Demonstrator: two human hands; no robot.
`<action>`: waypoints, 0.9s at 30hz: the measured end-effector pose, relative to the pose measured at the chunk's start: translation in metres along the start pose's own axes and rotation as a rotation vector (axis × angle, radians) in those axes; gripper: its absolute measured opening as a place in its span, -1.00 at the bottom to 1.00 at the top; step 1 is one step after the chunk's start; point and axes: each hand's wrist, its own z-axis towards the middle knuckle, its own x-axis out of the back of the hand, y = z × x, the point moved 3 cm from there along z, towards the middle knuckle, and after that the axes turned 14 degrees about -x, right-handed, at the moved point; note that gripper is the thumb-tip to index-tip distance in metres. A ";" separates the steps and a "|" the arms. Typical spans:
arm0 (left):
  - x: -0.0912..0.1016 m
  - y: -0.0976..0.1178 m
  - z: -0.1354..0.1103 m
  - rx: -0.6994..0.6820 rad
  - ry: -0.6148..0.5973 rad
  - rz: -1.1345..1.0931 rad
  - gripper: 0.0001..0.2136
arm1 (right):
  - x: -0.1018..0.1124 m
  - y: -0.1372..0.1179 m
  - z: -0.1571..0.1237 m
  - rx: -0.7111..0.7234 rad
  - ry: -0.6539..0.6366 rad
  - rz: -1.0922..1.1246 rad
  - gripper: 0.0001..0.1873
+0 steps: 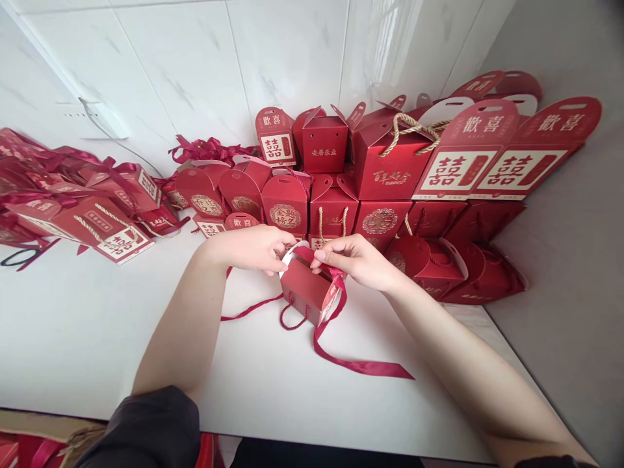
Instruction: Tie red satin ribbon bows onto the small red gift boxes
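A small box (pixel 307 292) stands on the table (pixel 97 338) at the middle, near the person. The left hand (pixel 253 248) grips its top from the left. The right hand (pixel 358 260) pinches the ribbon (pixel 361 365) at its top from the right. The ribbon trails off the box across the table, to the near right and to the left. Behind the box, a stack of boxes (pixel 331 175) runs along the far wall (pixel 195 58), two layers high. At the far right, flat boxes (pixel 492 156) lie on top of that stack. A pile of boxes (pixel 97 214) lies at the far left, with a bundle of ribbons (pixel 205 149) between it and the stack.
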 end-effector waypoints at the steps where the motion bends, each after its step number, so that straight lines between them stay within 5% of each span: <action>1: 0.000 0.000 0.000 -0.002 0.000 -0.007 -0.75 | 0.000 0.001 0.001 -0.008 0.009 -0.004 -0.64; 17: -0.001 0.000 -0.002 0.056 -0.052 -0.054 -0.72 | 0.001 0.008 0.004 -0.080 0.076 -0.037 -0.65; 27: 0.001 -0.002 -0.007 0.048 -0.042 -0.155 -0.61 | -0.005 0.008 0.005 0.000 -0.037 -0.153 -0.63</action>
